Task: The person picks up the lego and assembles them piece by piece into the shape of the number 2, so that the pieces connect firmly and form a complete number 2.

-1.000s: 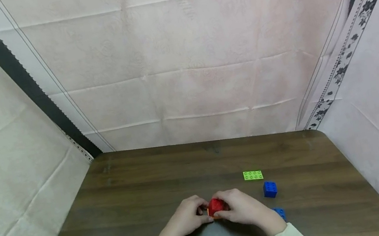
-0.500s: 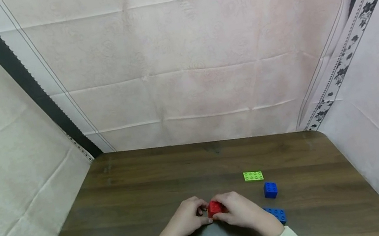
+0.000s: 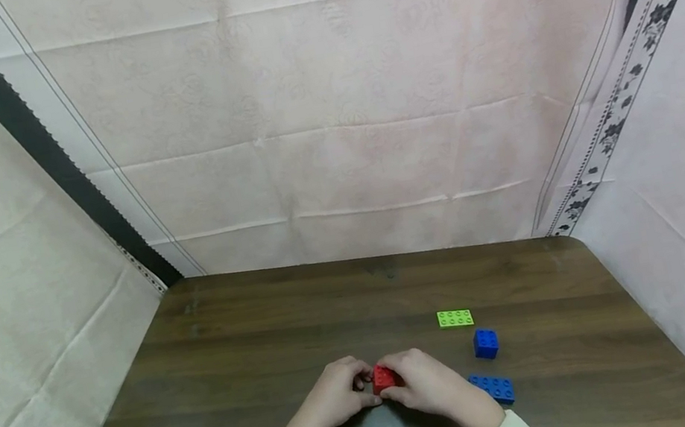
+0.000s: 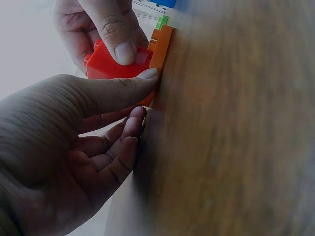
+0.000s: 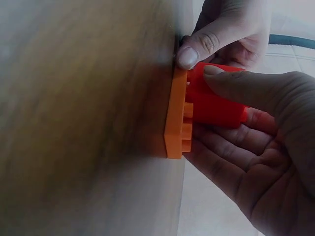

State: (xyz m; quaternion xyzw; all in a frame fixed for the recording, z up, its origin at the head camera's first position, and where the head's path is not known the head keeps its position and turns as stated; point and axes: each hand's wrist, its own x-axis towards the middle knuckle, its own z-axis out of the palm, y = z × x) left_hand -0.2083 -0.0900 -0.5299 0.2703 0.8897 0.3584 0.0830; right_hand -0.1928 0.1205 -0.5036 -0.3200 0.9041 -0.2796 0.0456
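A red toy brick (image 5: 216, 101) with studs sits against one end of the studded side of an orange building plate (image 5: 175, 123). My right hand (image 3: 427, 382) grips the brick, its thumb (image 5: 224, 81) along one side and the fingers behind. My left hand (image 3: 341, 389) pinches the near end of the orange plate, the thumb (image 4: 130, 88) at the plate's edge right beside the brick. In the right wrist view, several orange studs stay uncovered. The plate stands flat along the wooden table (image 3: 254, 334). From the head, the hands mostly hide the orange plate.
Right of the hands, on the table, lie a light green plate (image 3: 454, 318) with studs, a blue brick (image 3: 486, 343) and a longer blue studded brick (image 3: 493, 388) near my right forearm. White cloth (image 3: 329, 132) hangs behind the table's far edge and at both sides.
My right hand has shifted slightly left and toward me with the red brick, uncovering more of the longer blue brick. The orange strip below the red brick no longer shows from the head.
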